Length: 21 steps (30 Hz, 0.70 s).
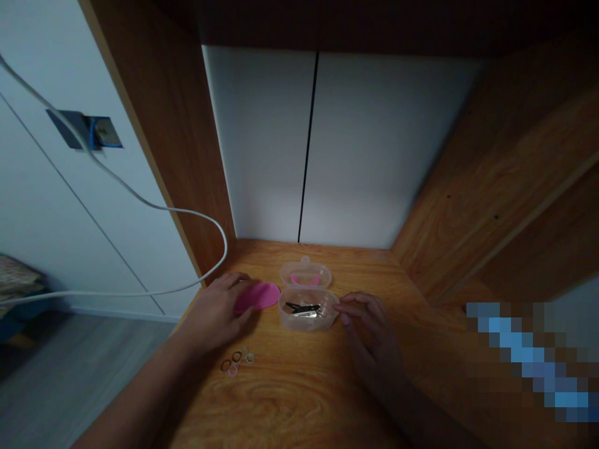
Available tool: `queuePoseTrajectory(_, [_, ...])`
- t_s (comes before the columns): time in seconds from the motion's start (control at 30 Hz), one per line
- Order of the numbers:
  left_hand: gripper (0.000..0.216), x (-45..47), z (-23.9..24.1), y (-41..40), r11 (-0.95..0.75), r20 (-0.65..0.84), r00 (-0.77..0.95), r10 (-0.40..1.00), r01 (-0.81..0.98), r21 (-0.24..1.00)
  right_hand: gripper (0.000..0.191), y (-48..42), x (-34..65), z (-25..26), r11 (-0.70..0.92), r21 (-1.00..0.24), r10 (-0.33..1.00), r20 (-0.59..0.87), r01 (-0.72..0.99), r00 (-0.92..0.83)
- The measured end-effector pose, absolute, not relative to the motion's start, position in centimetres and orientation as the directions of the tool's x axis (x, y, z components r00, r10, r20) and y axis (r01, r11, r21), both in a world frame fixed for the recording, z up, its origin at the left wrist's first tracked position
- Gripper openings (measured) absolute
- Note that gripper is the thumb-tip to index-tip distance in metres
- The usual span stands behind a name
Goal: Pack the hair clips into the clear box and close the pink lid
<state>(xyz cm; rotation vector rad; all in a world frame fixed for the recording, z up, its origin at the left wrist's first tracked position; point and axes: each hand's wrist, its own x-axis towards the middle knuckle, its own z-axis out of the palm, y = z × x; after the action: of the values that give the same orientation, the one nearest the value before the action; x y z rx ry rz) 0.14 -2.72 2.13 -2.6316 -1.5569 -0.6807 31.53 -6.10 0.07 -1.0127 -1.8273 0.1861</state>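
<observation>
My left hand (216, 313) rests at the left of the wooden shelf, with its fingers and thumb around the near end of a flat pink oval piece (258, 297). My right hand (369, 330) lies to the right, fingertips at or very near the side of a clear plastic box (307, 318). The box stands open, with black and silver hair clips (303, 308) inside. Its clear hinged lid (306, 273) lies behind it, holding something pink. Several small rubber hair ties (236, 360) lie loose below my left hand.
Wooden side panels (173, 137) and a white back panel (365, 149) enclose the shelf. A white cable (154, 209) loops from a wall socket (100, 133) past the shelf's left edge. The floor lies lower left. A pixelated patch covers the lower right.
</observation>
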Motion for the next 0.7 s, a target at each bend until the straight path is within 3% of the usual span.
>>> queuePoseTrajectory(0.1, [0.053,0.0,1.1,-2.4,-0.477,0.335,0.403,0.852,0.861,0.177,0.022,-5.9,31.5,-0.1,0.615,-0.549,0.727,0.673,0.566,-0.137])
queuePoseTrajectory(0.23, [0.043,-0.2,0.4,-2.0,-0.428,0.295,0.363,0.884,0.881,0.200,0.019,-5.6,31.7,-0.5,0.559,-0.597,0.773,0.626,0.575,-0.102])
queuePoseTrajectory(0.43, [0.044,0.6,1.8,-2.4,-0.355,0.531,0.145,0.835,0.879,0.318,0.019,-5.5,31.8,-0.6,0.579,-0.542,0.736,0.668,0.609,-0.106])
queuePoseTrajectory(0.53, [0.041,2.0,2.6,-3.6,-0.473,0.659,0.144,0.738,0.808,0.353,0.027,-5.9,31.5,-0.5,0.627,-0.447,0.680,0.714,0.638,-0.168])
queuePoseTrajectory(0.7, [0.042,5.0,2.4,-5.7,-0.737,0.730,0.378,0.569,0.627,0.250,0.040,-6.6,31.2,-0.2,0.717,-0.253,0.569,0.751,0.650,-0.335])
